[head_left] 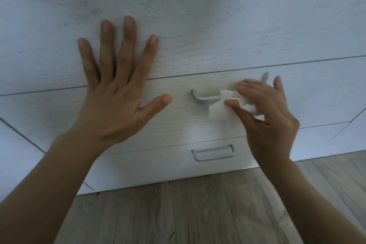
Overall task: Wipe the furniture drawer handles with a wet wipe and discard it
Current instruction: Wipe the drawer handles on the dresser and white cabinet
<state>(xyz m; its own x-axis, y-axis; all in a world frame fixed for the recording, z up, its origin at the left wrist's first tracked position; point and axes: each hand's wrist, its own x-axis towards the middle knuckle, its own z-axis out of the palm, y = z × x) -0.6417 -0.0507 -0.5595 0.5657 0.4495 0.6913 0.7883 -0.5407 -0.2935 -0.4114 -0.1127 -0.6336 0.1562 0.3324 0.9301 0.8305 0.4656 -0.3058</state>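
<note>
A white wood-grain chest of drawers fills the view. My left hand lies flat with fingers spread on its front, across the seam above the middle drawer. My right hand pinches a white wet wipe against the right part of that drawer's silver handle; the handle's right end is hidden by the wipe and fingers. A second silver handle sits on the drawer below, untouched.
A grey-brown wood floor runs under the chest. Pale walls or panels flank the chest on both sides.
</note>
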